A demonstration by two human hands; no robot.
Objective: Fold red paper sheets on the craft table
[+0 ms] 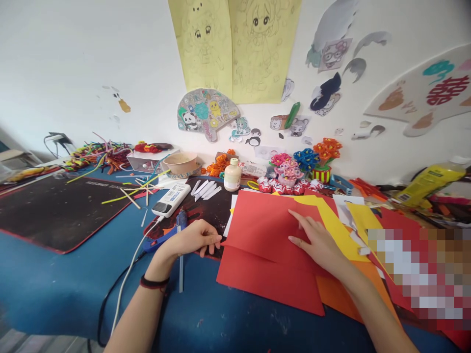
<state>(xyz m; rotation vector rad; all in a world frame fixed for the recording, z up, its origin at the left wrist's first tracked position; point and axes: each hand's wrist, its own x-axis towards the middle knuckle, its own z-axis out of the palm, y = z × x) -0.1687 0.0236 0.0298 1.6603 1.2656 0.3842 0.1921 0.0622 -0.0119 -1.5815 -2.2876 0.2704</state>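
Note:
Two overlapping sheets of red paper (265, 225) lie in front of me, the upper one offset from the lower red sheet (268, 282). My left hand (196, 235) has its fingers curled, with thumb and index finger closed at the left corner of the upper sheet. Flat on that sheet's right side rests my right hand (318, 242), fingers spread. Yellow paper (334, 228) and orange paper (353, 289) stick out from under the red sheets. Partly behind my left hand lies a blue glue gun (162, 240), a glue stick (181, 274) showing below my wrist.
A white power bank (171, 200) with a cable lies left of centre, near white paper strips (208, 189). Behind stand a cream bottle (233, 175), a round bowl (180, 164) and pipe-cleaner flowers (327, 152). A yellow bottle (430, 181) leans at right; a dark mat (62, 206) covers the left.

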